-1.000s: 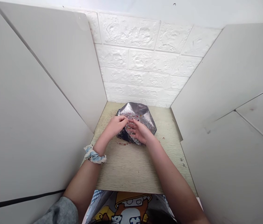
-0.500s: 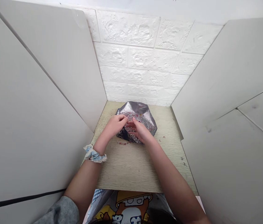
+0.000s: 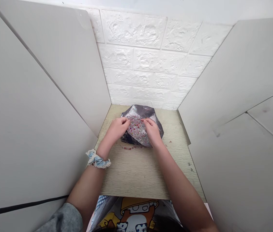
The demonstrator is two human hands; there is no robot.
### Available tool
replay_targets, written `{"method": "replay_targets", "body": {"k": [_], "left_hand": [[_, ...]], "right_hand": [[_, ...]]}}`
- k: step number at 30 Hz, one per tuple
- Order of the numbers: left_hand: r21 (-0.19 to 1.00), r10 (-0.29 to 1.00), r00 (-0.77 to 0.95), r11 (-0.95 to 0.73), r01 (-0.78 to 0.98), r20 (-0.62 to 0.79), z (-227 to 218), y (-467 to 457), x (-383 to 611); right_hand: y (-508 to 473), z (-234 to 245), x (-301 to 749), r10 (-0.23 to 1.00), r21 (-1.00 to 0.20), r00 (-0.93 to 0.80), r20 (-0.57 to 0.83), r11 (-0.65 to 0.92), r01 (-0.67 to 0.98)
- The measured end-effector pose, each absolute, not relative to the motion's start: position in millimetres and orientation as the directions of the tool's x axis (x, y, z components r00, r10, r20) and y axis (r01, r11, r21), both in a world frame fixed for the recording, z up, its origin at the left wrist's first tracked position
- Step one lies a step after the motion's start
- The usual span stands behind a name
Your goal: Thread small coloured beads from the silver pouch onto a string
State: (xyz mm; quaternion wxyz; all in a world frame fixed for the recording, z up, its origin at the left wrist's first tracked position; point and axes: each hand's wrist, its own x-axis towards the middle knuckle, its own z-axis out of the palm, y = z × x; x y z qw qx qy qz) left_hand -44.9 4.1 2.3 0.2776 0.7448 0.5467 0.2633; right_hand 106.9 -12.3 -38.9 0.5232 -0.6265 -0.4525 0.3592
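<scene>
One change: right hand (image 3: pixel 153 132), spread a moment ago, now pinches over the right side of silver-lined bag (image 3: pixel 133 111); left hand (image 3: pixel 117 128) pinches at bag's left. Pinched items too small to tell. Loose beads (image 3: pixel 137 129) in bag less covered, access looks better. Bead row (image 3: pixel 128 148) on counter (image 3: pixel 131 178), nearside of bag.

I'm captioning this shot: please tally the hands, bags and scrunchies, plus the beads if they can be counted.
Hands: 2 (left hand, right hand)
Bag: 1
Scrunchie: 1
Beads: too small to count
Total without beads: 4
</scene>
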Motion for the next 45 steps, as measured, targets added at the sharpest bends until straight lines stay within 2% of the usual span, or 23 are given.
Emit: {"method": "replay_targets", "body": {"k": [7,9,12,14,17,20,23,29,33,38,42,45], "left_hand": [[0.687,0.960,0.267,-0.248,0.683,0.082,6,1,-43],[0.671,0.958,0.272,-0.260,0.695,0.089,7,0,-42],[0.648,0.952,0.290,-0.283,0.707,0.099,8,-1,-41],[0.639,0.945,0.308,-0.304,0.707,0.110,8,-1,-41],[0.624,0.934,0.332,-0.339,0.704,0.133,6,0,-41],[0.601,0.928,0.344,-0.358,0.715,0.143,4,0,-41],[0.576,0.919,0.362,-0.383,0.722,0.158,3,0,-42],[0.518,0.903,0.388,-0.425,0.743,0.184,1,0,-41],[0.497,0.896,0.395,-0.441,0.748,0.202,0,1,-41],[0.498,0.884,0.353,-0.465,0.732,0.307,0,-2,-39],[0.546,0.887,0.279,-0.450,0.707,0.368,4,-5,-37],[0.573,0.892,0.216,-0.425,0.700,0.398,6,-7,-36]], "right_hand": [[-16,-33,108,0.922,-0.937,0.325,0.212,0.097,0.335],[-17,-33,107,0.918,-0.887,0.301,0.259,0.103,0.450],[-20,-38,106,0.934,-0.689,0.194,0.300,0.071,0.722],[-22,-43,104,0.964,-0.533,0.121,0.237,0.025,0.846],[-25,-48,102,0.991,-0.377,0.065,0.120,-0.015,0.926],[-27,-48,102,0.995,-0.286,0.062,0.078,-0.037,0.958],[-28,-46,103,0.995,-0.265,0.090,0.054,-0.072,0.962],[-29,-43,104,0.993,-0.409,-0.037,-0.114,-0.013,0.912],[-31,-39,103,0.994,-0.424,-0.061,-0.093,0.016,0.906],[-35,-31,104,0.996,-0.354,-0.048,-0.074,0.019,0.935],[-39,-26,104,1.000,-0.245,-0.019,-0.004,0.018,0.969],[-39,-25,101,0.998,-0.212,0.009,0.062,0.005,0.977]]}}
